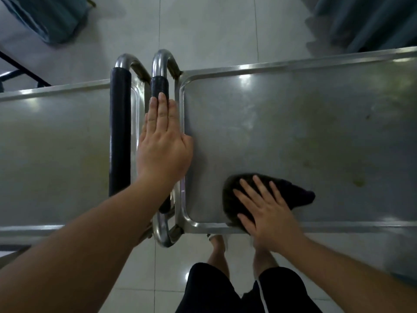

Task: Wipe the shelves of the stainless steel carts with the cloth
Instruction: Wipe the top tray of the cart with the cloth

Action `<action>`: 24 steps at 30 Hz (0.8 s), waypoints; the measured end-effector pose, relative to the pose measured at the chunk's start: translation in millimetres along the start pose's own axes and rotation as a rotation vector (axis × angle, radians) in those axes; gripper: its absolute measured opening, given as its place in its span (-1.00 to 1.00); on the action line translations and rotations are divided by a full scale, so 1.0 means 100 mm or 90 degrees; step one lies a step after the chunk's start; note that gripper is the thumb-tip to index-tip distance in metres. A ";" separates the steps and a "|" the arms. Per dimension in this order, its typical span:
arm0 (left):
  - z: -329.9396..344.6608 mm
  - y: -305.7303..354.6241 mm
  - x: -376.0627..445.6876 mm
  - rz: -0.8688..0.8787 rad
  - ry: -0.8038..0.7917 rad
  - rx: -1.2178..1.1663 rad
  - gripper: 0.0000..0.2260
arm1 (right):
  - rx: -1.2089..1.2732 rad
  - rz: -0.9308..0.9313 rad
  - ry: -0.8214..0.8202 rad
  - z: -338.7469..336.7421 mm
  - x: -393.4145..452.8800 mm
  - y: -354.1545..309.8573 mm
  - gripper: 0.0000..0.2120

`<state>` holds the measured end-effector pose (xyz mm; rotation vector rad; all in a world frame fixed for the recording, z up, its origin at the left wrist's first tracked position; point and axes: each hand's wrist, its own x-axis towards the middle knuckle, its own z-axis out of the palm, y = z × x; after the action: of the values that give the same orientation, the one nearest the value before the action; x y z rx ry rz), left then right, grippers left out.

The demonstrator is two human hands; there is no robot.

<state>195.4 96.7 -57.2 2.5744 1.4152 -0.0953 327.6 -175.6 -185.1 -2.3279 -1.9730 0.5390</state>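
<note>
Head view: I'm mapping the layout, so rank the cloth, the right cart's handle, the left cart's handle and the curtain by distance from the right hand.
1. Cloth: under the right hand.
2. Right cart's handle: to the left, under the left hand.
3. Left cart's handle: further left.
4. Curtain: far top right.

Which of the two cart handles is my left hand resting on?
The right-hand handle, the one beside the shelf with the cloth. Your left hand lies flat along it, fingers straight. The other handle, with its long black grip, is untouched.

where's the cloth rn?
Head view, lower right: the dark cloth lies on the right cart's top shelf near its front edge, under the flat right hand.
</note>
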 end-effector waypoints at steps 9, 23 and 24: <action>0.02 0.02 0.01 -0.002 0.006 0.021 -0.37 | -0.044 -0.088 -0.020 -0.14 0.00 0.49 -0.42; 0.07 0.02 0.02 -0.010 0.038 0.079 -0.36 | 0.003 0.071 -0.051 -1.14 2.56 1.36 -0.34; 0.07 0.02 0.02 -0.008 0.038 0.079 -0.35 | 0.001 0.074 -0.054 -1.14 2.55 1.34 -0.34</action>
<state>198.5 96.0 -63.9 2.6889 1.4915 -0.1136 520.5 66.0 -171.4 -2.4699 -1.8777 0.6579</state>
